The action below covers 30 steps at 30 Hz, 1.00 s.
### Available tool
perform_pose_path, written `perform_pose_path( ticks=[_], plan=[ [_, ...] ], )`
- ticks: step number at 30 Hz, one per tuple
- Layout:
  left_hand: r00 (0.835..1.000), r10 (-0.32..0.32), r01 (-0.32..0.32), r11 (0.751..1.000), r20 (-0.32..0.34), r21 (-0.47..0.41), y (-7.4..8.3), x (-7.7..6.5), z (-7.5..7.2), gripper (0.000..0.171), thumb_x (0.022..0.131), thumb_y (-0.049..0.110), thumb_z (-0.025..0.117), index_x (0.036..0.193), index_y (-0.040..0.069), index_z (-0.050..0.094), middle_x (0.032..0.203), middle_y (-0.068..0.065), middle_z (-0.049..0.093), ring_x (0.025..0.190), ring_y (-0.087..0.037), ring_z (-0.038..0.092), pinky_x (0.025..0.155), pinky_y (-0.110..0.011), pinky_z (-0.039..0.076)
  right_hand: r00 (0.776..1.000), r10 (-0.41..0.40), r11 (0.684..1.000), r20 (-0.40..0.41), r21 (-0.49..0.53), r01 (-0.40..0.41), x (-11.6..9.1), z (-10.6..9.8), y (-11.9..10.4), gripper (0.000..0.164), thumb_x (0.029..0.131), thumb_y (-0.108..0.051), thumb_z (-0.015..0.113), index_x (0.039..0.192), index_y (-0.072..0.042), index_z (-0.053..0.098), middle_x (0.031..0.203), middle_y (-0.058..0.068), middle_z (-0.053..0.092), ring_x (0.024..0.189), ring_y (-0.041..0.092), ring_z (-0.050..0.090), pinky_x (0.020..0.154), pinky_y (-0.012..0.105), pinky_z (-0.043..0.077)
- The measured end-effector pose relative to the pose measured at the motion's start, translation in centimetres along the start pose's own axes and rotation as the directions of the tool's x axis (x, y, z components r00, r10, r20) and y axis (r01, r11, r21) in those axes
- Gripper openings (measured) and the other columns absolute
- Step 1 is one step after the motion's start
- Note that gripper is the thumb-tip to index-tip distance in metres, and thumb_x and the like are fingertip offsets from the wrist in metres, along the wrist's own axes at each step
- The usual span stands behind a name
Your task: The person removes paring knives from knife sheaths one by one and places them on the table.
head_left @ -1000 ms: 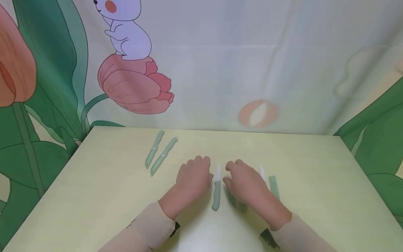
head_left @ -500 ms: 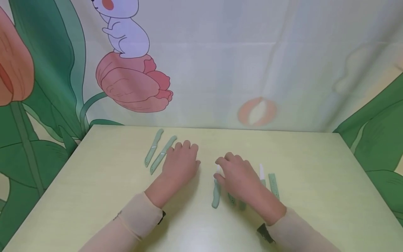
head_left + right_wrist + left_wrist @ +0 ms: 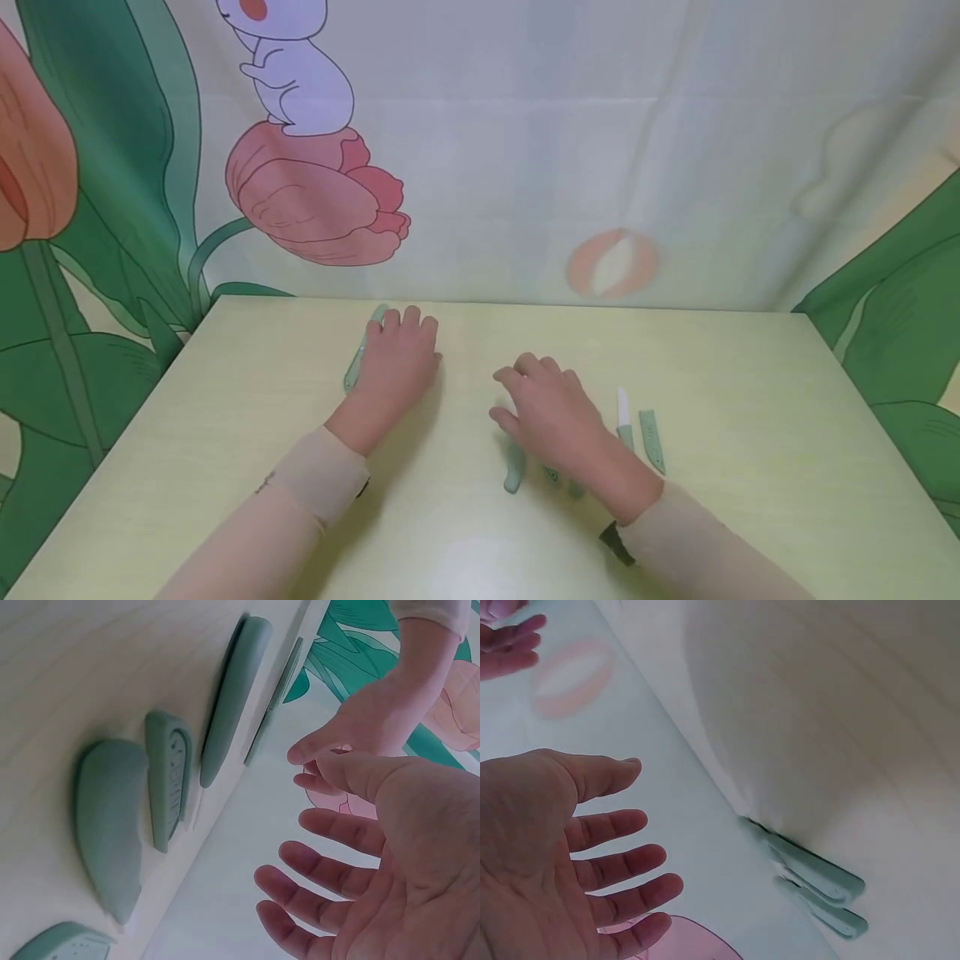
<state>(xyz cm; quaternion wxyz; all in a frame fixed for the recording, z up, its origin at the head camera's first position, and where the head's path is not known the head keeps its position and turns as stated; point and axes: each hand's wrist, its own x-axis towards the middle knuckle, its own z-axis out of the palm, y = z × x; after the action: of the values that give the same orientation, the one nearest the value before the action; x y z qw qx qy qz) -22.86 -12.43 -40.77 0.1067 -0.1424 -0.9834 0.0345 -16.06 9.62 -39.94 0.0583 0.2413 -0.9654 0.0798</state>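
My left hand (image 3: 397, 358) hovers over a pair of green knives in sheaths at the table's back left. One sheathed knife (image 3: 352, 371) shows beside it in the head view; the left wrist view shows both, the nearer sheathed knife (image 3: 817, 870) apart from the spread fingers. My right hand (image 3: 551, 412), fingers apart and holding nothing, is above a bare knife whose green handle (image 3: 513, 469) sticks out below it. To its right lie another knife with a white blade (image 3: 623, 407) and a loose green sheath (image 3: 652, 442). Another sheath (image 3: 169, 780) lies between the handles in the right wrist view.
The pale yellow table (image 3: 450, 533) ends at the back against a hanging cloth (image 3: 487, 167) printed with flowers and a white animal. My right forearm partly covers the pieces in the middle of the table.
My left hand has moved left and away from me, from beside the bare knife to over the sheathed knives. The right hand has shifted slightly left, over the bare knife.
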Motion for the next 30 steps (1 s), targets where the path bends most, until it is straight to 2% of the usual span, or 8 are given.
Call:
perform_pose_path(
  ticks=[6,11,16,20,24,30],
  plan=[
    [0.998,-0.051,0.051,0.999,0.033,-0.009,-2.1,1.2,1.2,0.029,0.099,0.024,0.073,0.111,0.000,0.064,0.109,-0.018,0.058,0.104,-0.041,0.055,0.091,-0.056,0.045,0.998,0.009,1.000,0.060,0.000,-0.009,0.7,0.1,-0.7,0.046,0.101,-0.038,0.074,0.138,-0.012,0.067,0.128,0.010,0.063,0.108,0.034,0.060,0.082,0.046,0.052],
    [0.991,-0.092,0.095,0.995,0.096,-0.027,-3.4,2.4,2.1,0.030,0.103,0.024,0.067,0.116,-0.002,0.066,0.113,-0.019,0.057,0.111,-0.042,0.054,0.097,-0.059,0.043,0.998,0.005,1.000,0.061,-0.018,-0.004,0.8,0.4,-1.1,0.047,0.100,-0.040,0.075,0.139,-0.014,0.067,0.129,0.010,0.063,0.109,0.034,0.060,0.081,0.045,0.053],
    [0.981,-0.111,0.113,0.994,0.158,-0.001,-4.0,3.5,2.8,0.027,0.107,0.019,0.057,0.111,-0.004,0.069,0.110,-0.019,0.056,0.112,-0.042,0.052,0.099,-0.059,0.043,0.999,0.001,1.000,0.052,-0.022,0.000,0.7,0.8,-1.1,0.046,0.099,-0.039,0.076,0.137,-0.014,0.068,0.129,0.010,0.063,0.109,0.034,0.061,0.081,0.045,0.053],
    [0.976,-0.102,0.100,0.995,0.192,0.020,-4.2,4.3,3.4,0.026,0.108,0.016,0.053,0.106,-0.001,0.072,0.108,-0.019,0.055,0.110,-0.041,0.052,0.100,-0.059,0.042,0.999,-0.007,0.999,0.034,-0.031,0.008,0.6,1.0,-1.0,0.045,0.099,-0.038,0.077,0.136,-0.014,0.068,0.127,0.009,0.063,0.107,0.033,0.061,0.080,0.045,0.053],
    [0.970,-0.090,0.076,0.995,0.226,0.067,-4.2,5.0,3.9,0.026,0.109,0.014,0.050,0.109,0.002,0.073,0.108,-0.018,0.054,0.109,-0.040,0.051,0.101,-0.058,0.041,1.000,-0.012,1.000,0.027,-0.023,0.013,0.6,1.1,-1.0,0.044,0.099,-0.037,0.077,0.136,-0.013,0.069,0.127,0.010,0.063,0.106,0.033,0.060,0.080,0.045,0.053],
    [0.968,-0.075,0.048,0.992,0.238,0.119,-3.9,5.7,3.9,0.029,0.109,0.009,0.046,0.113,0.003,0.073,0.108,-0.018,0.054,0.108,-0.038,0.051,0.101,-0.058,0.041,1.000,-0.012,1.000,0.019,-0.025,0.013,0.7,1.1,-1.0,0.044,0.098,-0.037,0.077,0.135,-0.014,0.069,0.128,0.010,0.063,0.108,0.033,0.060,0.082,0.046,0.053]
  ],
)
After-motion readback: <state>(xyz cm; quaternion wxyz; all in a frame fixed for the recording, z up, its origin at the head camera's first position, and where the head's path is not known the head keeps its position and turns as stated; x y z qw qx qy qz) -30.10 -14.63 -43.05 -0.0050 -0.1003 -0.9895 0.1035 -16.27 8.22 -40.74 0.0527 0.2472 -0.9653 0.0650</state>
